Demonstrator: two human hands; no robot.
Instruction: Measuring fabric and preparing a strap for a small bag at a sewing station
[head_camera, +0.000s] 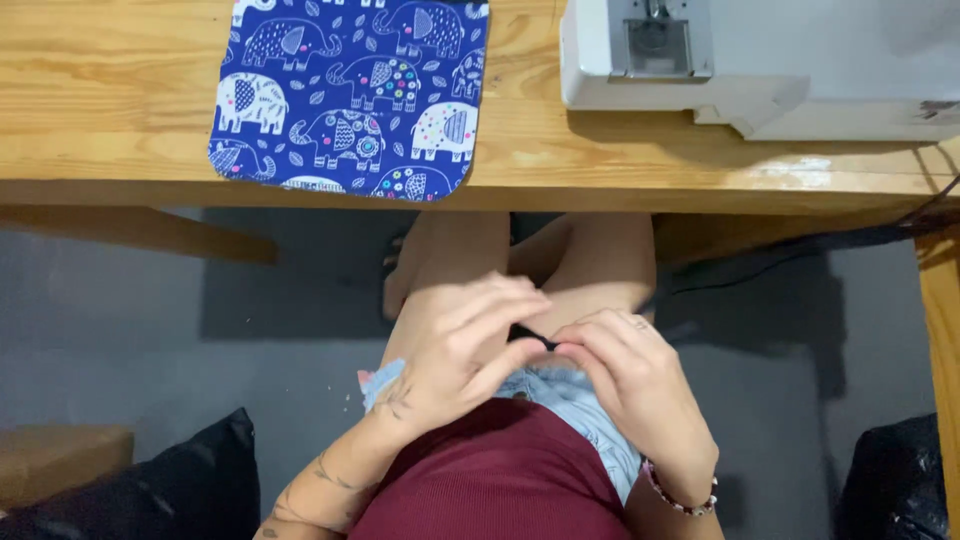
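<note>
Both hands over my lap, below the bench's (120, 110) near edge. Left hand (455, 345) and right hand (625, 380) pinch a small black piece (532, 336) between fingertips. Risk: thin grip, it slips to the dark floor (150, 320). Elephant-print cloth (350, 95) overhangs that edge; could slide off.

small black piece (530, 335), pinched between both hands, above lap

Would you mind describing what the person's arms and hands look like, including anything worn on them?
Both arms are bare, with no sleeves showing. The left hand has dark line tattoos on its back, at the wrist and up the forearm. The right hand wears a thin ring on one finger and a beaded bracelet of dark and pale beads at the wrist.
</note>
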